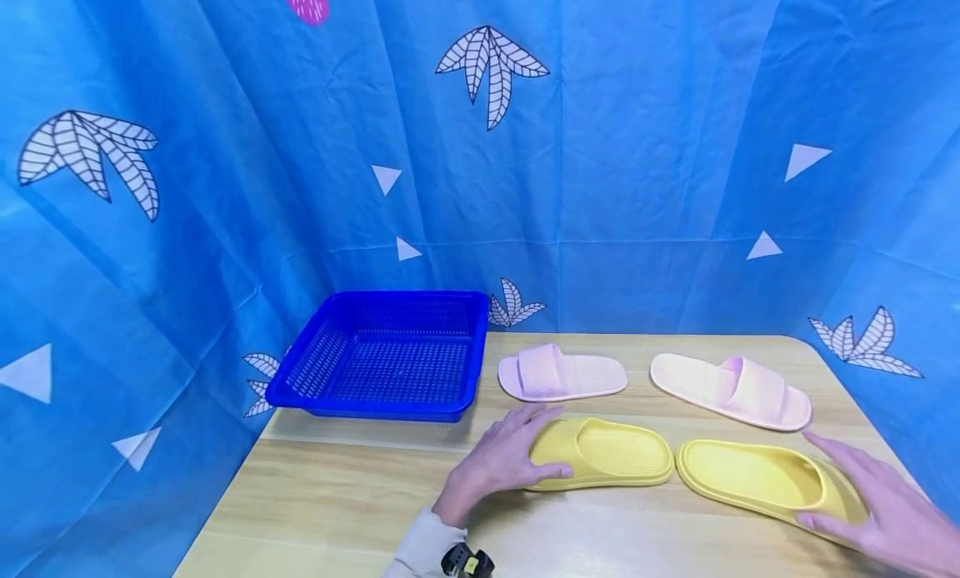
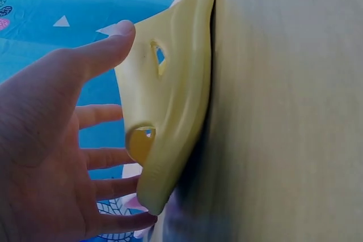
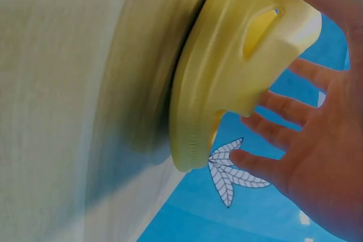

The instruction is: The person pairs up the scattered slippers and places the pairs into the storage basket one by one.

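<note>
At lower right, two yellow, moulded closed-toe slippers (image 1: 603, 453) were flanked by the loosely spread left hand (image 1: 510, 453) and right hand (image 1: 877, 503), neither gripping; light, springy foam was presumed, best grasped around the toes (image 1: 557, 447).

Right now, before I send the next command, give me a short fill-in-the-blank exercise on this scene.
1. In the head view, the basket stands to the ____ of all the slippers.
2. The left hand is at the near left slipper, the right hand at the near right slipper; both slippers are ____.
3. Farther back, the pink left slipper and pink right slipper bring the slipper total to ____.
4. The curtain behind is mainly ____.

Missing words: left; yellow; four; blue.
</note>
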Tool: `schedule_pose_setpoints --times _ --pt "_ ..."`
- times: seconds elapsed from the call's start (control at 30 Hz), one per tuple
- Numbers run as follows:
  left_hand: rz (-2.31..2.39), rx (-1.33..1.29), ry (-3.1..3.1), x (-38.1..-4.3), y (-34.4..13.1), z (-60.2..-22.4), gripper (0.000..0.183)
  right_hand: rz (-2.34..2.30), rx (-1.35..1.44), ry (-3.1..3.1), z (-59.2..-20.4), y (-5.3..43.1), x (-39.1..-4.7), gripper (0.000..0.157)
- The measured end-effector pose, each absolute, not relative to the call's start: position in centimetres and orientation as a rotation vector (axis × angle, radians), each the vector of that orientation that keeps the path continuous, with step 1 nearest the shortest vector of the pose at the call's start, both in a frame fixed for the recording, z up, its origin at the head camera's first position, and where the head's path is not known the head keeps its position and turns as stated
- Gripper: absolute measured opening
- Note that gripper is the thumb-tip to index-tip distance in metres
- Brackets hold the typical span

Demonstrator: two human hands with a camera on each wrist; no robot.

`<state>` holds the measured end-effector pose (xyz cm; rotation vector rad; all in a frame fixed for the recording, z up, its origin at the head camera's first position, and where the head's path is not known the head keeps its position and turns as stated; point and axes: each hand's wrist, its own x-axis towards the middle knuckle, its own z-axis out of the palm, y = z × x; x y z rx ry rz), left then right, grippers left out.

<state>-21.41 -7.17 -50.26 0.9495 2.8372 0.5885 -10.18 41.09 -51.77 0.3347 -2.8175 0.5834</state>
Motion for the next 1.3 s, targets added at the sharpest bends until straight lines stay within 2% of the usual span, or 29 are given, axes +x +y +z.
schedule_pose_setpoints --times 0.5,0.77,1.3 --pt "0.443 0.973 2.877 -20.5 -6.4 -51.5 0.108 0.417 0.471 -2.787 -54.0 42.1 -10.9 0.123" --pt "0.381 1.0 2.917 -20.5 -5.9 -51.8 0.111 0.418 0.502 -2.819 -54.9 43.4 -11.6 0.119" --pt "0.441 1.033 2.942 -20.7 -5.7 -52.0 0.102 0.499 0.529 -2.772 -55.5 43.8 -12.0 0.11"
